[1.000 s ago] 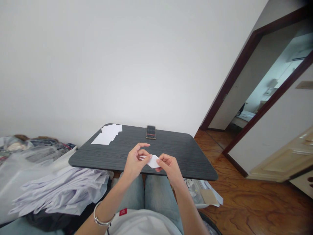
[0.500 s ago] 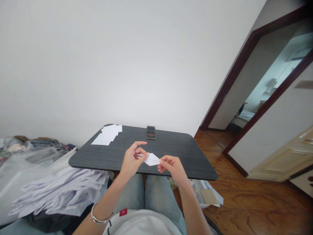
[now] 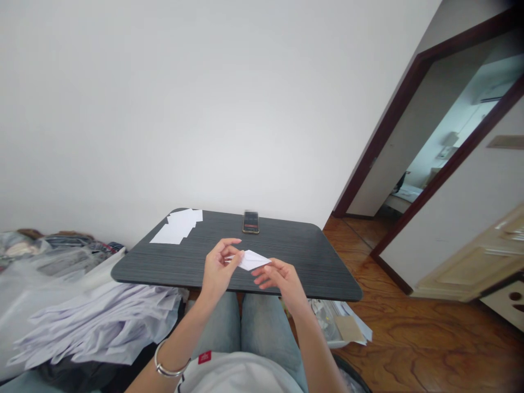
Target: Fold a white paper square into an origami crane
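Right hand (image 3: pixel 281 279) has eased off the folded paper (image 3: pixel 250 260), now pinched by the left hand (image 3: pixel 219 267) alone, hands close; flat loose sheets (image 3: pixel 179 226) remain on the worktop (image 3: pixel 295 262).

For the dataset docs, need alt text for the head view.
A person's left hand pinches a pointed piece of folded white paper above a dark wood-grain table, with the right hand at its tip. Loose white paper sheets and a smartphone sit on the table's far side.

No legible text anywhere; red tag (image 3: pixel 204 357) on white garment (image 3: pixel 239 374) too small to read.
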### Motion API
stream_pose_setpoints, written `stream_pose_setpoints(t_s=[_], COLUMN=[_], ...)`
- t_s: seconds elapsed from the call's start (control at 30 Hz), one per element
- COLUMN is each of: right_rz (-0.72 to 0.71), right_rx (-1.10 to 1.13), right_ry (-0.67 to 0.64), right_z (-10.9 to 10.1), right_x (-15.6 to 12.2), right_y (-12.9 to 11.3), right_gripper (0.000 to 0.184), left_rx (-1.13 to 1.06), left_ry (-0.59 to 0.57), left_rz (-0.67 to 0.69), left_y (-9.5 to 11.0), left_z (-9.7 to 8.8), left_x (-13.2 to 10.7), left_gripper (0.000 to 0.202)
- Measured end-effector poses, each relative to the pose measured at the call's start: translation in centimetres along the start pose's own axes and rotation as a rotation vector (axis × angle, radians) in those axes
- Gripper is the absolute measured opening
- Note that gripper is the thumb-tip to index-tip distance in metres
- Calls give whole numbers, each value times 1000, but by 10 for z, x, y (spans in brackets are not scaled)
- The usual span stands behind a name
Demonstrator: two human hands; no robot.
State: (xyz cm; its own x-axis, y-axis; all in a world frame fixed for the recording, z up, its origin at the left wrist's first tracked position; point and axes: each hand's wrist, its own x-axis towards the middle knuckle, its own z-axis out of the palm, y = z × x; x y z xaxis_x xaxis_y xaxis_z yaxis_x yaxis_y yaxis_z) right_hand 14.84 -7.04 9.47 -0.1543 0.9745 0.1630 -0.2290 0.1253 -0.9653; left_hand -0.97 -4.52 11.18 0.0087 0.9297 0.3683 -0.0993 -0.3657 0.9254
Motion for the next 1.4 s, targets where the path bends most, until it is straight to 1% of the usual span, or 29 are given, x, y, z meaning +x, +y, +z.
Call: stream_pose_setpoints(t_s=[0.1,0.17,0.23,0.33,0.4,0.47,0.53,0.6,0.67,0.77,0.83,0.97,1.07,1.1,1.17,1.3,1.4], right_rz=[13,-18,-59,-122,-134,-121,-110,-122,-150,-188,-178,-177,-189,-186,-181,-147,-111], right_rx=[17,19,4,-56,-116,-175,-210,-220,-212,-198,-191,-232,-252,-246,-220,-167,-150], right_ry=[79,149,213,283,264,206,159,145,160,209,224,200,184,180,175,138,103], right_z=[13,16,14,8,5,5,6,9,11,12,14,16,17,16,14,8,6], right_x=[4,7,10,10,10,8,7,6,6,6,4,0,-2,-2,-2,-1,-1], right_y=[5,6,5,3,2,1,1,1,1,2,4,5,4,4,3,2,0], right_gripper=[26,23,20,19,18,18,17,15,14,14,17,28,24,21,17,16,16], left_rx=[3,-23,-49,-62,-56,-43,-39,-59,-89,-131,-146,-146,-138,-135,-131,-111,-91], left_ry=[11,-11,-76,-232,-278,-266,-257,-266,-265,-219,-173,-109,-91,-97,-145,-303,-358], left_rz=[-1,-22,-64,-116,-111,-102,-120,-146,-166,-172,-174,-196,-214,-221,-242,-282,-286], left_y=[-1,-2,-2,-3,-3,-4,-4,-4,-4,-4,-4,-2,-1,0,2,6,4], left_z=[5,7,8,6,5,4,5,6,6,6,5,5,3,3,0,-4,-4], left_x=[-3,-5,-6,-8,-7,-6,-4,-2,-2,-2,-2,-1,-1,-1,0,0,0], left_gripper=[25,25,28,40,39,31,28,29,27,22,20,21,22,22,22,21,20])
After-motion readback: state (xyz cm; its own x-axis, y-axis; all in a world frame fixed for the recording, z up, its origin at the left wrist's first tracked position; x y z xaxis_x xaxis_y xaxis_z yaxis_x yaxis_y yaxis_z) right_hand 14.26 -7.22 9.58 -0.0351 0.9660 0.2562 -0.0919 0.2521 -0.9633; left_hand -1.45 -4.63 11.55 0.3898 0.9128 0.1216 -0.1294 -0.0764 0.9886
